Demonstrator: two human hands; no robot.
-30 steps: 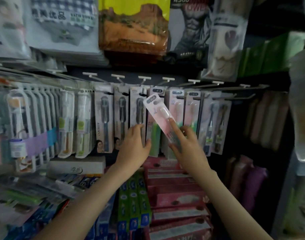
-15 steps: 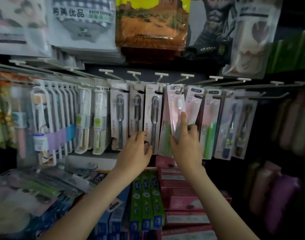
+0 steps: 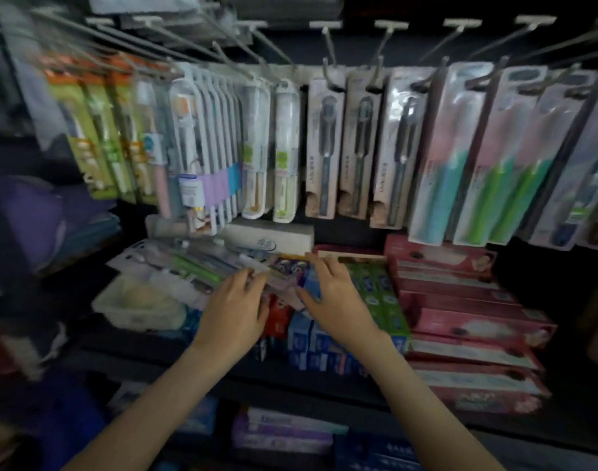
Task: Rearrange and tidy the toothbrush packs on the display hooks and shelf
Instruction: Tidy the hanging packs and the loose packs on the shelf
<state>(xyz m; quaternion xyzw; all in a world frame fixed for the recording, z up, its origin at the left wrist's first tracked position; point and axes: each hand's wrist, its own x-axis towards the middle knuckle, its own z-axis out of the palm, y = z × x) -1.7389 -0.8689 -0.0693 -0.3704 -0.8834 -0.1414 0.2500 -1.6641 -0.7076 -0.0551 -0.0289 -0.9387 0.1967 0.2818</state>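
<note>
The loose packs (image 3: 188, 266) lie in a slack heap on the left of the shelf (image 3: 290, 379), below the hung packs (image 3: 443, 147). This looks like the step in hand: gathering that heap. Both hands are down on it, near each other but not touching. The left hand (image 3: 234, 311) has its fingers laid forward on the packs. The right hand (image 3: 335, 300) is spread, thumb out, over a small blue pack at the heap's right edge. As far as the blur allows, neither is clamped on anything.

To do it well, I would square the heap between the two palms first, heads all one way. Then lift one pack at a time by its card top, so the hang-hole stays free for a hook. The blister fronts are likely slick and will slide if pressed flat.

The shelf is dark and crowded. Hooks (image 3: 328, 45) run in a row above it. Red boxes (image 3: 460, 300) fill its right side, stacked. Green boxes (image 3: 375, 294) lie just beside them, and a pale tub (image 3: 137, 311) sits left of the hands. A white box (image 3: 273, 236) sits at the back.
</note>
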